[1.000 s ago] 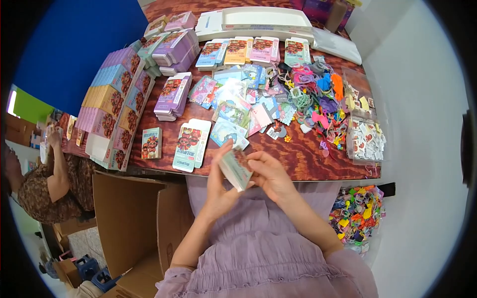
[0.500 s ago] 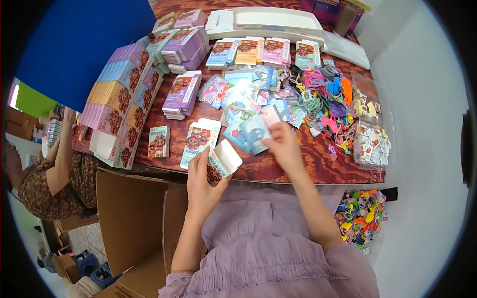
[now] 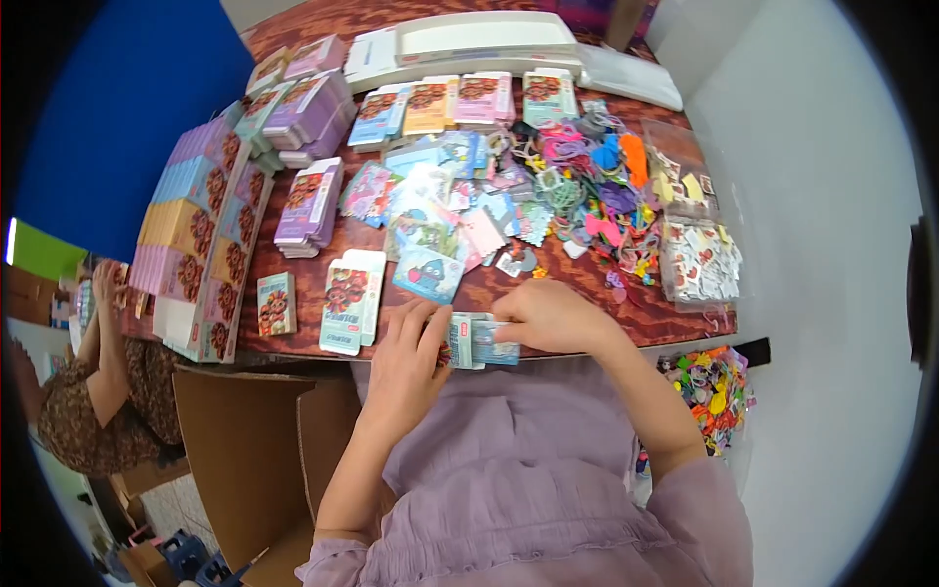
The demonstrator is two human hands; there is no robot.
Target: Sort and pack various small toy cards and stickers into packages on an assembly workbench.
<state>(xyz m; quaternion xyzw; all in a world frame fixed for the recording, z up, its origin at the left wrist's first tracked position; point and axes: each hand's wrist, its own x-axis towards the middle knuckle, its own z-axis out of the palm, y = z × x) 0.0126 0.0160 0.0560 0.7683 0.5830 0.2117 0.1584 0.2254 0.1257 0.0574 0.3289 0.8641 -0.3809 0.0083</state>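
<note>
My left hand (image 3: 403, 364) is wrapped round a small pale-green printed carton (image 3: 462, 340) at the table's near edge. The carton lies on its side with its open end to the right. At that end my right hand (image 3: 550, 318) pinches a bluish clear packet (image 3: 503, 350), partly in the carton's mouth; how deep it goes is hidden. Just beyond the hands lies a blue picture card (image 3: 428, 274) by a heap of glossy cards (image 3: 425, 220). Left of my left hand are an unfilled-looking flat green carton (image 3: 349, 303) and a closed carton (image 3: 277, 305).
Stacked cartons (image 3: 201, 245) stand along the left, with purple ones (image 3: 309, 207) nearer. Tangled colourful trinkets (image 3: 606, 186) and a clear tray of small stickers (image 3: 702, 259) lie right. A white tray (image 3: 489, 39) sits at the back. A cardboard box (image 3: 240, 440) is below; another person (image 3: 108, 391) sits left.
My right hand has brought the clear packet down from the card pile to the carton's mouth. My left hand has turned the carton so that its opening faces right. The view has shifted.
</note>
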